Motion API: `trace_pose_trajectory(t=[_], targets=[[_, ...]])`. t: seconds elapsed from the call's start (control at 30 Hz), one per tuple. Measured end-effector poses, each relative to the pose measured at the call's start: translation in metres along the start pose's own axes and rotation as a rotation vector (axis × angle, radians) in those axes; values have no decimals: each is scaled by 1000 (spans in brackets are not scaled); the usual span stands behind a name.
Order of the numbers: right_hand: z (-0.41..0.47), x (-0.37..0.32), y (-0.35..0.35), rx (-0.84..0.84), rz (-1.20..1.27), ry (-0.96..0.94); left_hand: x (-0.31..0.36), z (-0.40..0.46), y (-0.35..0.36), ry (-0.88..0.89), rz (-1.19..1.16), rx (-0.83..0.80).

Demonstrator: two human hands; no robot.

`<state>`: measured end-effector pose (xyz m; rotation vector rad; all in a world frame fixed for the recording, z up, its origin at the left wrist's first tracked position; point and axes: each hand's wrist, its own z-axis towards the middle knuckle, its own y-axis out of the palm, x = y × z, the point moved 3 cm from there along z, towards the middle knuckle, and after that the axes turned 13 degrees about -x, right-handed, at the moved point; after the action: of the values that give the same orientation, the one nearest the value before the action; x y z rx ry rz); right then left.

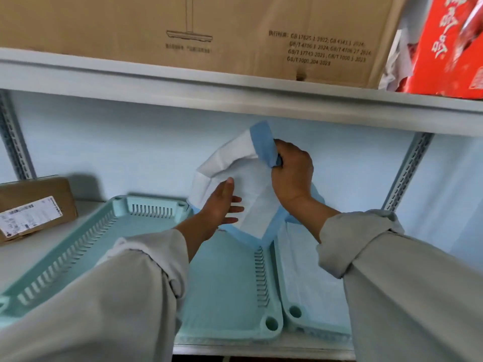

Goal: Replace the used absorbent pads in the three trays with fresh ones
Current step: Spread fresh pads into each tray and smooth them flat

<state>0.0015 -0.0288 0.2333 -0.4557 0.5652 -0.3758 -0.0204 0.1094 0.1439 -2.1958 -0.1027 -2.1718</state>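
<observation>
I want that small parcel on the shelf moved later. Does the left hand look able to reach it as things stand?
Probably yes. The brown parcel sits on the left of the shelf beside the left tray, with nothing in front of it. But the left hand is resting on the pad, so it must let go first.

Take the middle tray (pixel 224 283) as your mark. Left of it lies another tray (pixel 78 246), touching it; right of it a third tray (pixel 295 313), with a pad (pixel 305 267) lying flat in it. Above the middle tray's far end your hands hold a second pad (pixel 251 194) up off it: right hand (pixel 292 173) at its top edge, left hand (pixel 222 205) against its face. A parcel (pixel 36 207) sits further left, beyond the left tray. On the shelf (pixel 235 92) overhead stands a carton (pixel 198 35).
</observation>
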Motion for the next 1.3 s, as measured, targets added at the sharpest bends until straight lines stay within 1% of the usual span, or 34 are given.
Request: trace_pose_trajectory(t=[0.1, 0.17, 0.23, 0.3, 0.33, 0.4, 0.43, 0.47, 0.5, 0.53, 0.57, 0.63, 0.67, 0.73, 0.8, 0.83, 0.9, 0.97, 1.0, 1.1, 1.17, 1.23, 1.3], targets=[[-6, -11, 17, -80, -140, -259, 9, -2, -24, 36, -290, 109], [-35, -3, 36, -221, -200, -322, -3, -7, -39, -27, -364, 208], [-71, 9, 61, -444, -261, -357, -32, -18, -50, -191, -340, 249], [-105, 19, 87, -736, -361, -364, -63, -28, -55, -357, -299, 200], [-121, 21, 98, -922, -394, -334, -79, -31, -56, -424, -261, 165], [-150, 23, 115, -1322, -381, -189, -100, -45, -52, -520, -101, 108], [-161, 25, 118, -1464, -333, -90, -108, -50, -49, -548, -10, 86], [-170, 28, 122, -1573, -270, 29, -117, -53, -47, -566, 57, 78], [-176, 30, 124, -1632, -201, 142, -125, -56, -45, -581, 87, 90], [-178, 32, 125, -1630, -128, 238, -131, -58, -44, -593, 104, 112], [-177, 37, 126, -1587, -81, 310, -136, -57, -45, -596, 115, 147], [-168, 52, 123, -1429, -89, 413, -140, -54, -49, -591, 152, 186], [-163, 63, 120, -1327, -133, 460, -141, -51, -50, -589, 176, 191], [-156, 91, 108, -1155, -306, 584, -142, -47, -52, -598, 250, 194], [-158, 116, 92, -1112, -457, 750, -144, -43, -53, -595, 284, 207], [-161, 124, 84, -1126, -469, 826, -144, -41, -53, -585, 276, 213], [-165, 133, 73, -1100, -365, 934, -142, -38, -53, -559, 236, 222], [-167, 135, 66, -994, -202, 1012, -140, -37, -52, -560, 200, 216], [-167, 134, 65, -949, -172, 1023, -140, -38, -52, -568, 190, 209], [-159, 129, 66, -882, -271, 937, -139, -41, -49, -602, 173, 158], [-155, 125, 72, -850, -234, 934, -140, -44, -48, -631, 227, 129], [-155, 117, 79, -840, -41, 1020, -139, -44, -49, -612, 277, 128], [-157, 108, 88, -870, 190, 1166, -137, -45, -48, -573, 269, 112]])
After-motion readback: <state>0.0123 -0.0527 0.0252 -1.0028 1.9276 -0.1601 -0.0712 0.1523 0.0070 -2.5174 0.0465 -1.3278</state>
